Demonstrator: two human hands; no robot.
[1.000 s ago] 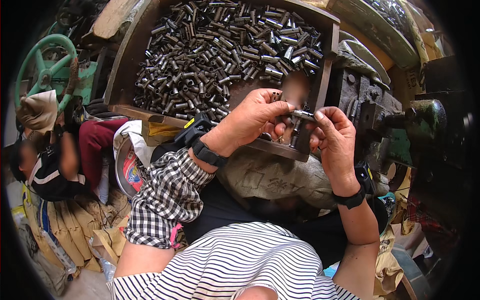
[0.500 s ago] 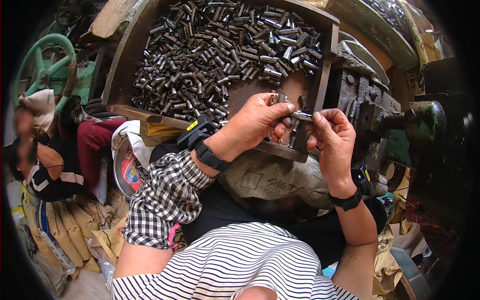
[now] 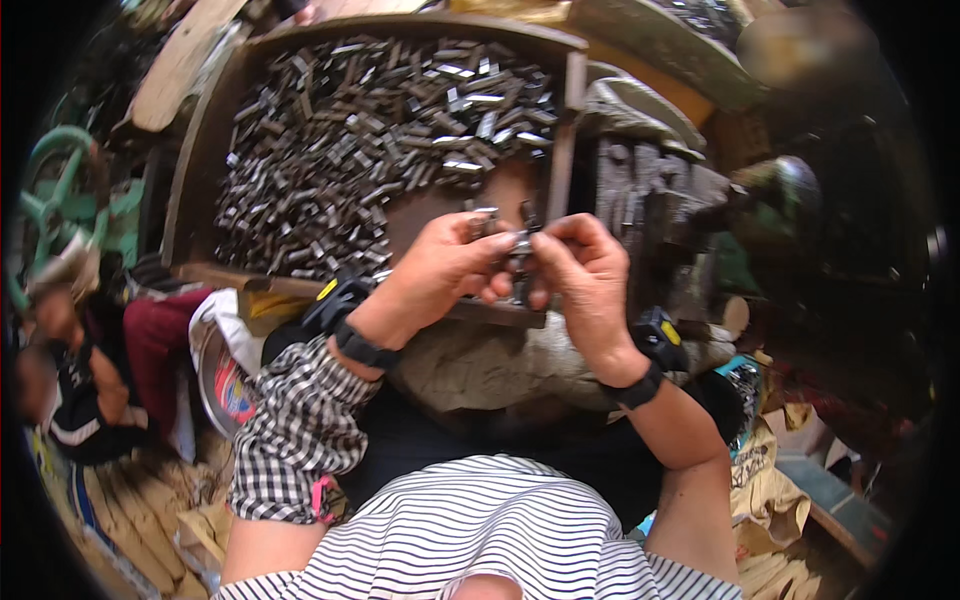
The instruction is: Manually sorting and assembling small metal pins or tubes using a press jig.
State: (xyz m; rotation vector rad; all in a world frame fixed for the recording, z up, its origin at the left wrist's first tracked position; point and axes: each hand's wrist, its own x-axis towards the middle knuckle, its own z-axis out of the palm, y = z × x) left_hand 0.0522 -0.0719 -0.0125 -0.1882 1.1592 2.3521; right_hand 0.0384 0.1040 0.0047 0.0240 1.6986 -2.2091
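My left hand (image 3: 435, 265) is closed, with a small metal tube (image 3: 520, 243) pinched between thumb and finger. Another short metal tube (image 3: 483, 222) pokes up behind its thumb, inside the curled fingers. From the other side, the thumb and fingertips of my right hand (image 3: 588, 275) close on the same pinched tube. Both hands hover over the near right corner of a brown tray (image 3: 565, 130), which holds a heap of short metal tubes (image 3: 350, 150). Motion blur hides the tube's finer shape.
A dark, greasy machine (image 3: 765, 205) stands right of the tray. Grey sacking (image 3: 480, 375) hangs below its near edge. At far left are a green handwheel (image 3: 45, 205) and another person (image 3: 90, 390). Paper sacks (image 3: 130, 520) lie at lower left, beneath a round basin (image 3: 212, 380).
The whole scene has shifted left in the picture as the head turned, and it is blurrier. My hands have come closer together around the tube, which now looks more upright.
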